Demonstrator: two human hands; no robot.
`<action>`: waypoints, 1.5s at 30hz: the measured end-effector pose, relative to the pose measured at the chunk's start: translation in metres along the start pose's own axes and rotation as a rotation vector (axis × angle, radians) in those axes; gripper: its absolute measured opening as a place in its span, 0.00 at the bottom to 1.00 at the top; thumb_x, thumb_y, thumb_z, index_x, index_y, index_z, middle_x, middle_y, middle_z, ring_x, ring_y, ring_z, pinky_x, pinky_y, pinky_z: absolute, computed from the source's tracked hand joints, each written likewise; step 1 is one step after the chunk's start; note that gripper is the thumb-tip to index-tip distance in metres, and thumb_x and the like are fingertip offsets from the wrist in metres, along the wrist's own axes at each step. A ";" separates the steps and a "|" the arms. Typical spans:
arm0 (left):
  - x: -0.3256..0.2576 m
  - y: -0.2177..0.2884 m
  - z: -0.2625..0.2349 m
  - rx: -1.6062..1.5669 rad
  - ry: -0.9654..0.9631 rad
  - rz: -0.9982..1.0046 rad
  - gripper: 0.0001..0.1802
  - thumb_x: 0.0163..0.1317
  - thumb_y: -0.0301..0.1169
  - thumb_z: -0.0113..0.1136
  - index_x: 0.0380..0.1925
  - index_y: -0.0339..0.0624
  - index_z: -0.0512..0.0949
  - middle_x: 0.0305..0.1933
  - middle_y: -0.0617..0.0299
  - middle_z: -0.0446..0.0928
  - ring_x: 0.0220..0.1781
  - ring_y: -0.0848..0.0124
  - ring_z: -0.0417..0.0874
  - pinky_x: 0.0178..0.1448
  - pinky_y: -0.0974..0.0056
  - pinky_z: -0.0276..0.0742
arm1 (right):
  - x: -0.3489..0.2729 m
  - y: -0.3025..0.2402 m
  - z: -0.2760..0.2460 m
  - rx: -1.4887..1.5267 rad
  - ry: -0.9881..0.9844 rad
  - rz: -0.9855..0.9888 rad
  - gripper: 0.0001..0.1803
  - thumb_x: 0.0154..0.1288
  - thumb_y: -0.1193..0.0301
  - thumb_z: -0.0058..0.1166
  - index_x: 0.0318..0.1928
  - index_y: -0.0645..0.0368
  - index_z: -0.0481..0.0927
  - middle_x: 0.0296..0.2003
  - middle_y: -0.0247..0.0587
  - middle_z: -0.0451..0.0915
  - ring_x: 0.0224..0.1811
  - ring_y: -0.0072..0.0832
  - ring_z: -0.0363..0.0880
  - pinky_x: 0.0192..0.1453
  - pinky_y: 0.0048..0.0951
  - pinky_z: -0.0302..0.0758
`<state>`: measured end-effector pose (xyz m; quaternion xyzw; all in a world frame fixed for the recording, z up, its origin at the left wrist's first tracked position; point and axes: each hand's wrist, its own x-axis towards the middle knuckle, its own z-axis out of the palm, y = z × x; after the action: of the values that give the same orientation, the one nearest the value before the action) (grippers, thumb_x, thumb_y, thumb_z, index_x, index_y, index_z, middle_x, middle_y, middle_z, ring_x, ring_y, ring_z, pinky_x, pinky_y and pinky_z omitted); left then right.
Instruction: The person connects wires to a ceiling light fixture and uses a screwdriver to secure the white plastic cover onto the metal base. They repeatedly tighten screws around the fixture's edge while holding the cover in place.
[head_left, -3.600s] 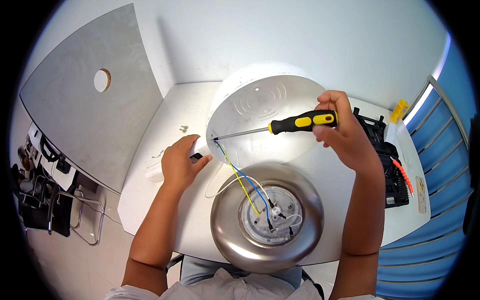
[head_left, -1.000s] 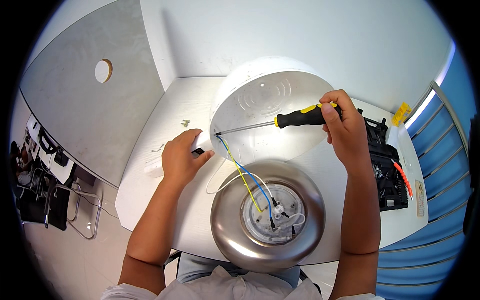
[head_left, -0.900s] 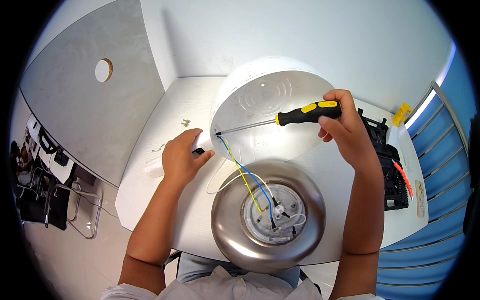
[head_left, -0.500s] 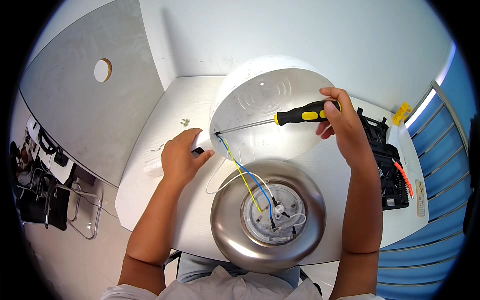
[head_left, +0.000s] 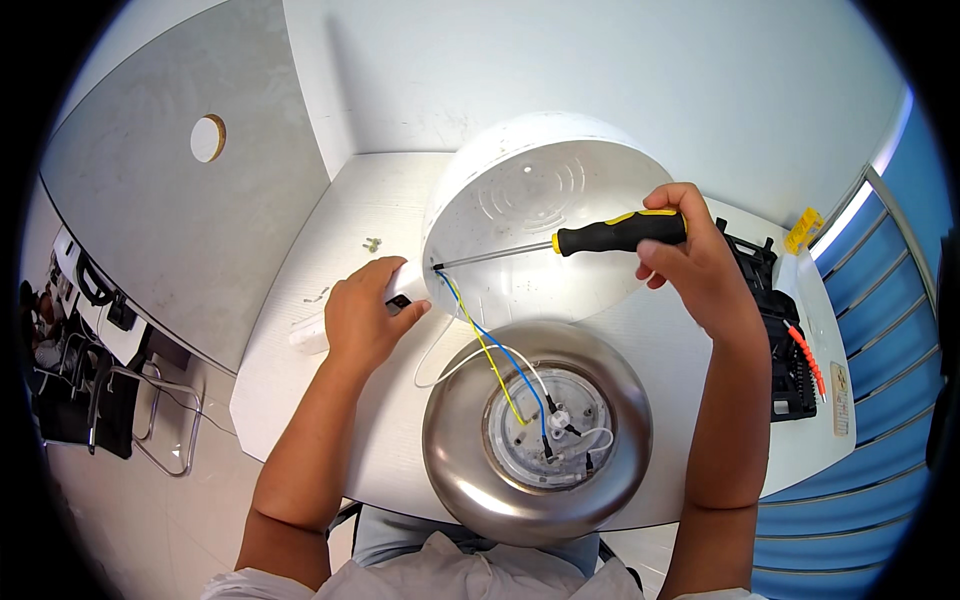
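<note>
My left hand (head_left: pixel 362 312) is closed around the white handle (head_left: pixel 312 333) of a hollow white plastic shell (head_left: pixel 560 215), which lies on its side with its opening toward me. My right hand (head_left: pixel 690 255) grips the black and yellow handle of a screwdriver (head_left: pixel 620 236). Its long shaft reaches left across the opening, and its tip meets the shell's inner wall near the handle. Blue, yellow-green and white wires (head_left: pixel 495 350) run from there to a round metal base plate (head_left: pixel 510 455) on an upturned steel pot-like vessel (head_left: pixel 455 425) close in front of me.
Several small screws (head_left: pixel 372 244) lie left of the shell on the white table (head_left: pixel 345 205). At the right are a black tool case (head_left: pixel 790 345), an orange flexible shaft (head_left: pixel 806 360) and a yellow box (head_left: pixel 804 230). A metal railing (head_left: pixel 890 300) runs beyond the table's right edge.
My right hand has turned the screwdriver handle about its axis and shifted slightly right, its fingers regripping. My left hand stays on the white handle.
</note>
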<state>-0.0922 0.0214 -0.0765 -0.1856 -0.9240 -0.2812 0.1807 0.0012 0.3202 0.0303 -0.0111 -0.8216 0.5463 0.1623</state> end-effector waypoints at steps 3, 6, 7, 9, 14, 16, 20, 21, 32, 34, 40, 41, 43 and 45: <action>0.000 -0.001 0.000 0.002 -0.002 -0.002 0.28 0.43 0.38 0.77 0.45 0.41 0.79 0.43 0.56 0.83 0.43 0.57 0.83 0.47 0.57 0.75 | 0.001 0.007 0.002 0.047 0.024 -0.096 0.14 0.66 0.66 0.58 0.46 0.58 0.72 0.26 0.33 0.73 0.27 0.17 0.73 0.33 0.21 0.72; 0.001 0.000 0.001 0.003 0.001 0.004 0.28 0.43 0.38 0.77 0.45 0.41 0.79 0.43 0.56 0.83 0.43 0.56 0.83 0.46 0.56 0.75 | 0.006 0.011 -0.004 -0.074 0.020 -0.100 0.15 0.65 0.65 0.60 0.45 0.59 0.73 0.26 0.33 0.74 0.27 0.17 0.73 0.33 0.21 0.73; 0.001 0.000 0.001 0.003 -0.002 -0.001 0.28 0.43 0.38 0.77 0.45 0.41 0.79 0.43 0.56 0.83 0.43 0.56 0.83 0.46 0.56 0.75 | 0.007 0.011 -0.005 -0.144 0.016 -0.087 0.15 0.65 0.64 0.60 0.45 0.59 0.73 0.26 0.33 0.74 0.28 0.17 0.73 0.34 0.21 0.73; 0.001 0.000 0.001 0.002 -0.004 -0.006 0.28 0.43 0.38 0.77 0.45 0.41 0.79 0.42 0.56 0.83 0.42 0.56 0.82 0.46 0.56 0.75 | 0.002 -0.001 0.001 -0.079 0.049 -0.012 0.15 0.65 0.63 0.60 0.45 0.60 0.73 0.25 0.33 0.74 0.26 0.17 0.72 0.33 0.21 0.72; 0.000 -0.001 0.000 -0.012 -0.008 -0.009 0.28 0.43 0.38 0.76 0.45 0.40 0.79 0.42 0.56 0.83 0.42 0.56 0.82 0.46 0.56 0.75 | 0.002 -0.002 -0.003 -0.078 -0.024 0.005 0.17 0.64 0.66 0.60 0.49 0.59 0.70 0.33 0.36 0.75 0.31 0.19 0.72 0.36 0.21 0.71; 0.001 0.000 0.000 -0.010 -0.002 0.002 0.28 0.43 0.38 0.76 0.45 0.40 0.79 0.42 0.56 0.83 0.42 0.56 0.82 0.46 0.56 0.75 | 0.004 0.014 -0.005 -0.176 -0.041 -0.176 0.19 0.64 0.69 0.60 0.51 0.58 0.68 0.39 0.38 0.74 0.34 0.20 0.73 0.39 0.21 0.71; 0.000 -0.002 0.001 -0.006 0.006 0.005 0.28 0.43 0.38 0.76 0.45 0.41 0.79 0.42 0.56 0.83 0.42 0.57 0.82 0.46 0.56 0.75 | 0.006 0.017 -0.001 -0.064 0.003 -0.217 0.22 0.62 0.70 0.61 0.53 0.57 0.66 0.43 0.39 0.73 0.38 0.21 0.73 0.40 0.21 0.71; 0.000 -0.002 0.001 -0.007 0.002 0.001 0.28 0.43 0.38 0.76 0.45 0.41 0.79 0.42 0.56 0.83 0.43 0.57 0.82 0.46 0.56 0.75 | 0.006 0.017 0.002 -0.054 0.041 -0.248 0.22 0.62 0.69 0.61 0.52 0.57 0.66 0.41 0.38 0.73 0.37 0.21 0.73 0.40 0.22 0.71; -0.001 -0.003 0.003 -0.013 0.046 0.038 0.28 0.42 0.33 0.77 0.46 0.41 0.78 0.39 0.54 0.82 0.40 0.56 0.83 0.45 0.59 0.75 | 0.004 0.012 0.001 -0.140 0.026 -0.125 0.22 0.62 0.69 0.59 0.52 0.58 0.64 0.36 0.38 0.75 0.34 0.22 0.74 0.40 0.25 0.73; -0.001 -0.002 0.003 -0.009 0.047 0.048 0.28 0.42 0.33 0.77 0.46 0.41 0.78 0.39 0.54 0.82 0.40 0.56 0.83 0.45 0.59 0.75 | 0.004 0.015 -0.003 -0.128 -0.013 -0.173 0.21 0.61 0.73 0.56 0.53 0.58 0.63 0.40 0.40 0.74 0.36 0.23 0.74 0.41 0.25 0.73; 0.000 -0.002 0.002 0.002 0.028 0.017 0.28 0.42 0.33 0.77 0.46 0.42 0.78 0.39 0.54 0.83 0.40 0.56 0.83 0.44 0.59 0.76 | 0.001 0.010 0.001 0.015 -0.042 -0.167 0.21 0.62 0.75 0.54 0.53 0.58 0.63 0.47 0.44 0.71 0.39 0.23 0.73 0.43 0.25 0.73; 0.000 -0.002 0.001 -0.001 0.027 0.014 0.28 0.42 0.33 0.77 0.46 0.42 0.78 0.39 0.54 0.83 0.40 0.56 0.83 0.44 0.60 0.76 | 0.003 0.012 0.002 -0.021 -0.011 -0.219 0.20 0.63 0.73 0.54 0.53 0.58 0.63 0.46 0.43 0.71 0.38 0.23 0.73 0.42 0.25 0.73; 0.000 -0.002 0.001 -0.008 0.025 0.016 0.28 0.42 0.33 0.77 0.46 0.42 0.78 0.39 0.54 0.83 0.40 0.56 0.83 0.44 0.59 0.76 | 0.006 0.018 0.004 -0.096 0.053 -0.325 0.19 0.65 0.69 0.55 0.52 0.58 0.64 0.44 0.42 0.72 0.36 0.22 0.73 0.40 0.24 0.72; 0.000 -0.002 0.002 -0.010 0.028 0.021 0.28 0.42 0.33 0.77 0.46 0.42 0.78 0.39 0.54 0.83 0.40 0.56 0.83 0.45 0.59 0.76 | 0.005 0.014 0.005 -0.163 0.101 -0.242 0.20 0.67 0.65 0.56 0.52 0.59 0.65 0.41 0.42 0.73 0.35 0.22 0.73 0.40 0.24 0.72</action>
<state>-0.0932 0.0207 -0.0788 -0.1923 -0.9180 -0.2864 0.1956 -0.0073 0.3221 0.0168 0.0473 -0.8495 0.4528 0.2666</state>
